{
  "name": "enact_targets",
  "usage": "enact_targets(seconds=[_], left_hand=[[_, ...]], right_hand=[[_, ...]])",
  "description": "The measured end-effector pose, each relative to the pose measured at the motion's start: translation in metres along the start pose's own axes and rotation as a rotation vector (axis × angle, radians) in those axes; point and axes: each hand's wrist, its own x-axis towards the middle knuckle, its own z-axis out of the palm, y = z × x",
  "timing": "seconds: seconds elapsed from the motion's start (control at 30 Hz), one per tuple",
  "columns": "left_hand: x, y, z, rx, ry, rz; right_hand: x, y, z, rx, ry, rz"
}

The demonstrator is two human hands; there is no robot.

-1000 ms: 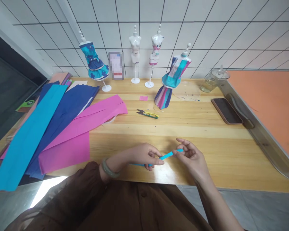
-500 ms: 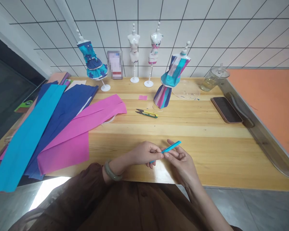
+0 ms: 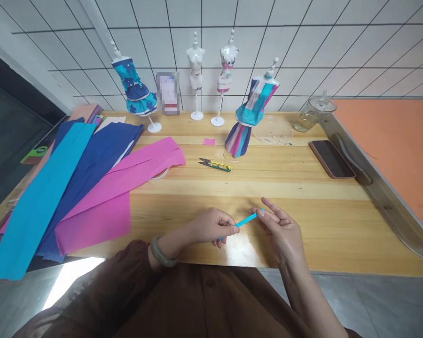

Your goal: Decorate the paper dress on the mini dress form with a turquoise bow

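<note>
A narrow blue strip [image 3: 246,219], perhaps folded paper or cloth, stretches between my two hands above the front of the table. My left hand [image 3: 218,225] pinches it between thumb and fingers, and a short end shows below that grip. At its upper right end, the thumb and index finger of my right hand [image 3: 282,225] close on the strip, with other fingers extended. Thread snips [image 3: 215,165] with yellow and green handles lie farther back on the table, touched by neither hand.
Pink [image 3: 127,173], dark blue and bright blue sheets [image 3: 45,197] are heaped at the left. Small mannequins stand along the back, one in a striped dress [image 3: 252,108]. A phone [image 3: 332,159] and a lidded cup [image 3: 313,114] sit at the right. A pink scrap [image 3: 209,142] lies behind the snips.
My right hand has slid up and right along the strip, from beside my left fingers to its far end. My left hand has stayed nearly in place.
</note>
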Motion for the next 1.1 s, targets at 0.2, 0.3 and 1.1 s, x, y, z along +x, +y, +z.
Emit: enact_targets(seconds=[0.2, 0.3, 1.1], left_hand=[[0.001, 0.002, 0.002, 0.040, 0.056, 0.026], [0.003, 0.002, 0.003, 0.040, 0.059, 0.061], [0.006, 0.001, -0.006, 0.032, 0.029, 0.080]], right_hand=[[-0.010, 0.004, 0.015, 0.178, -0.123, 0.093], [-0.017, 0.011, 0.025, 0.172, -0.186, 0.171], [-0.008, 0.014, 0.017, 0.059, -0.267, 0.107]])
